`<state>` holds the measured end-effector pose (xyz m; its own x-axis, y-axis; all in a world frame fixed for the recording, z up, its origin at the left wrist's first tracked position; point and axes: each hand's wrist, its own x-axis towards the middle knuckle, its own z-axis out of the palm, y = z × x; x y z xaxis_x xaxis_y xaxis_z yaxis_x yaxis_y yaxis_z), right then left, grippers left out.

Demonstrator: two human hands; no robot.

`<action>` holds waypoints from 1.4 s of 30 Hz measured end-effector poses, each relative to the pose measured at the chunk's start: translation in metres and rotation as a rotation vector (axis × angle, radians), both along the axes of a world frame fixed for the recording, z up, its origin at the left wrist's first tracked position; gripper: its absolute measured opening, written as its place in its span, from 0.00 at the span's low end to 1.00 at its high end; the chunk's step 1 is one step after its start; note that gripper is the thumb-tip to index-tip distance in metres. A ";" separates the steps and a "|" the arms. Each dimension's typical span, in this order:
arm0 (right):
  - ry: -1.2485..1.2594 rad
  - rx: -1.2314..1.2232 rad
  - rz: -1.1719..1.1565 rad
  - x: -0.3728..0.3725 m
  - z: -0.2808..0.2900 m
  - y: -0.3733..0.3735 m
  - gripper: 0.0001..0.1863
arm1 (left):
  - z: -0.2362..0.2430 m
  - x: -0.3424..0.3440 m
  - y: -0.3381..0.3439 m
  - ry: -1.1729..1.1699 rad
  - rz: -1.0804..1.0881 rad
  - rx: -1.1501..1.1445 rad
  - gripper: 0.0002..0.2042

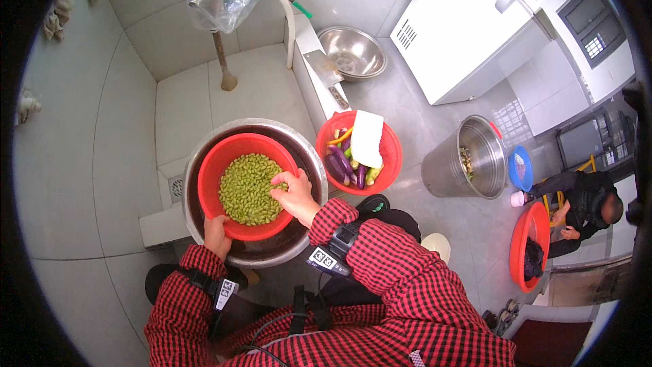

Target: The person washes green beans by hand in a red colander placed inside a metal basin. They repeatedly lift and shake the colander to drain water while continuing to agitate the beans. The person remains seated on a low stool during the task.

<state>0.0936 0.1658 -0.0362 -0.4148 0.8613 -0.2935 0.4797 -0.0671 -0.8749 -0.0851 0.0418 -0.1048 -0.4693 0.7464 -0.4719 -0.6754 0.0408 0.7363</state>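
Shelled green beans (pixel 248 189) fill much of the bottom of a red plastic basin (pixel 212 156). That basin rests inside a wide metal basin (pixel 311 163) with a dark inside. My left hand (pixel 217 236) grips the red basin's near-left rim, fingers closed round it. Over the right side of the beans reaches my right hand (pixel 296 196), its thumb and forefinger bent and slightly apart at the beans' surface; I make out nothing between them.
A red basket (pixel 392 156) with eggplants (pixel 337 168) and a white slab stands at right. Beyond are a cleaver (pixel 322 68) on a ledge, a steel bowl (pixel 353 53), a white freezer (pixel 468 27) and a metal bucket (pixel 451 163). Far right, a person (pixel 589 197) sits by a red tub (pixel 519 245).
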 end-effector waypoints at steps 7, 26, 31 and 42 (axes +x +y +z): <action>-0.013 0.066 -0.056 -0.003 0.001 -0.003 0.12 | 0.000 -0.002 -0.001 -0.007 -0.026 -0.027 0.29; 0.022 0.127 -0.117 -0.005 0.000 -0.001 0.10 | -0.004 -0.002 -0.001 0.026 -0.006 -0.045 0.26; 0.010 0.141 -0.123 -0.006 -0.002 -0.002 0.11 | -0.009 -0.005 -0.002 -0.041 -0.011 -0.092 0.24; -0.022 0.137 -0.082 -0.005 -0.003 -0.001 0.11 | -0.004 -0.005 -0.003 -0.038 -0.035 -0.116 0.24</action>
